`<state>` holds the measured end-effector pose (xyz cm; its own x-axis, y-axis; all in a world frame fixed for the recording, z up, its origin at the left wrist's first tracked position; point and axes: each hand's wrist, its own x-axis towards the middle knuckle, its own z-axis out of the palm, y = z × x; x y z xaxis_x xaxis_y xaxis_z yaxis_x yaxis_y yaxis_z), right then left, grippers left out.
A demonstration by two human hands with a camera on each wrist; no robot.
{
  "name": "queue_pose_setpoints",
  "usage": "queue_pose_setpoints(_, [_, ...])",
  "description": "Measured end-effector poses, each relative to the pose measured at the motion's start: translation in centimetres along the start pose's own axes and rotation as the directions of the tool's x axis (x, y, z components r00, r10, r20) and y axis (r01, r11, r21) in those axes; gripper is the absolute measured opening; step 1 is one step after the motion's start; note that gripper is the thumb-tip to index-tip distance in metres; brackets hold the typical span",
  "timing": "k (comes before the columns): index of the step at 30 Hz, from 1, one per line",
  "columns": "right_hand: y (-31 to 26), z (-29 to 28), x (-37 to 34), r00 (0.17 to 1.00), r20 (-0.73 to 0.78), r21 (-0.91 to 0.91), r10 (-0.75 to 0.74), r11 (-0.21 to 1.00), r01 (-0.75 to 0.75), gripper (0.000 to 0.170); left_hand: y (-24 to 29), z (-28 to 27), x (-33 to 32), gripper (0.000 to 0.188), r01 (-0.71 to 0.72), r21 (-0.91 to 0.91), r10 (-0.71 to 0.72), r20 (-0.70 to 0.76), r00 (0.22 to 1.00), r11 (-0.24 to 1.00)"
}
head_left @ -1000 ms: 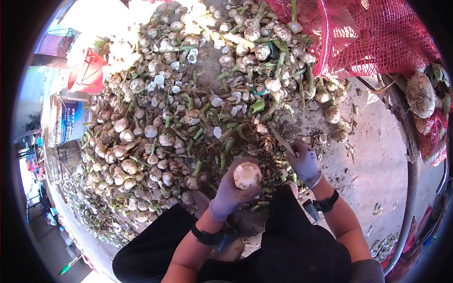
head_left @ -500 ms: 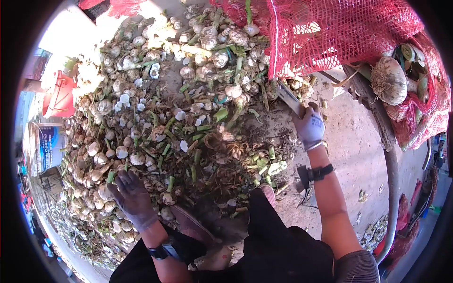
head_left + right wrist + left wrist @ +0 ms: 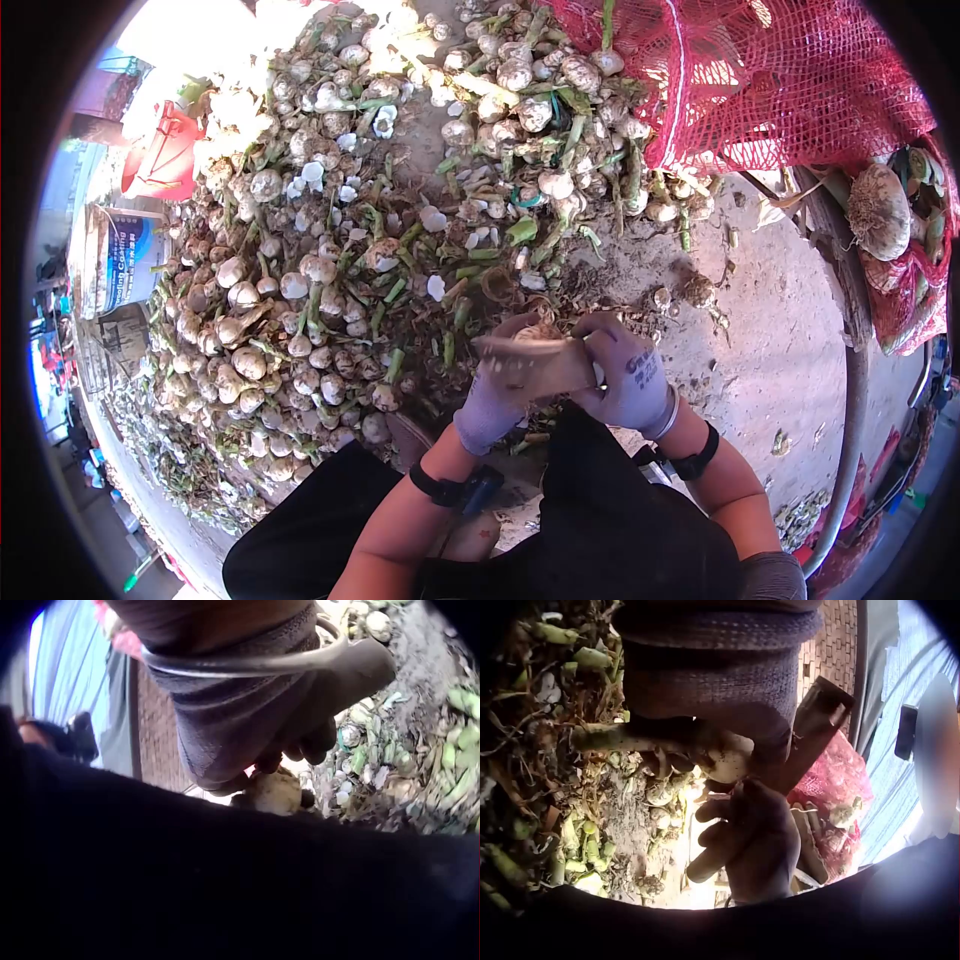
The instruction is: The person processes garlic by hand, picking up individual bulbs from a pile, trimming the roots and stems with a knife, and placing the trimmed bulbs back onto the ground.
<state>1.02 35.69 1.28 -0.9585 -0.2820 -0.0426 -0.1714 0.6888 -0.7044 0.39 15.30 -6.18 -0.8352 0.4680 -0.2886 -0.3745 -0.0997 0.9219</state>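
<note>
Both gloved hands meet in front of the knees in the head view. My left hand [image 3: 492,400] grips a garlic bulb [image 3: 540,331]; in the left wrist view a stem [image 3: 630,737] runs out from the bulb [image 3: 729,759]. Curled round the handle of a broad flat blade [image 3: 545,368] is my right hand [image 3: 628,375], with the blade lying across the near side of the bulb and hiding part of the left fingers. Below the right hand [image 3: 247,712], the right wrist view shows a pale bulb [image 3: 277,792].
A wide heap of garlic bulbs [image 3: 250,364] and cut stems covers the ground ahead and left. Red mesh sacking [image 3: 770,90] lies at upper right, near a large bulb [image 3: 880,212]. A red container [image 3: 163,155] and a labelled bucket [image 3: 130,262] stand at left.
My left hand has come from the heap at left to the middle and now holds a bulb. My right hand has brought the blade back down and left to it. The head view has shifted.
</note>
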Motion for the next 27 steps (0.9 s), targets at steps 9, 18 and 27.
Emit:
queue_pose_setpoints(9, [-1.3, 1.0, 0.2, 0.981, 0.187, -0.121, 0.050, 0.992, -0.027, 0.032, 0.2, -1.3, -1.6, 0.079, 0.127, -0.186, -0.133, -0.022, 0.991, 0.974])
queue_pose_setpoints(18, [11.1, 5.7, -0.4, 0.823, -0.121, -0.075, 0.555, 0.822, -0.565, 0.024, 7.1, -2.0, -4.0, 0.073, 0.143, 0.033, -0.147, 0.150, 0.978, 0.989])
queue_pose_setpoints(27, [-0.1, 5.0, -0.4, 0.763, 0.398, 0.655, 0.510, 0.424, -0.625, 0.030, 5.8, 1.4, -1.1, 0.060, -0.081, -0.306, -0.062, -0.431, 0.900, 0.948])
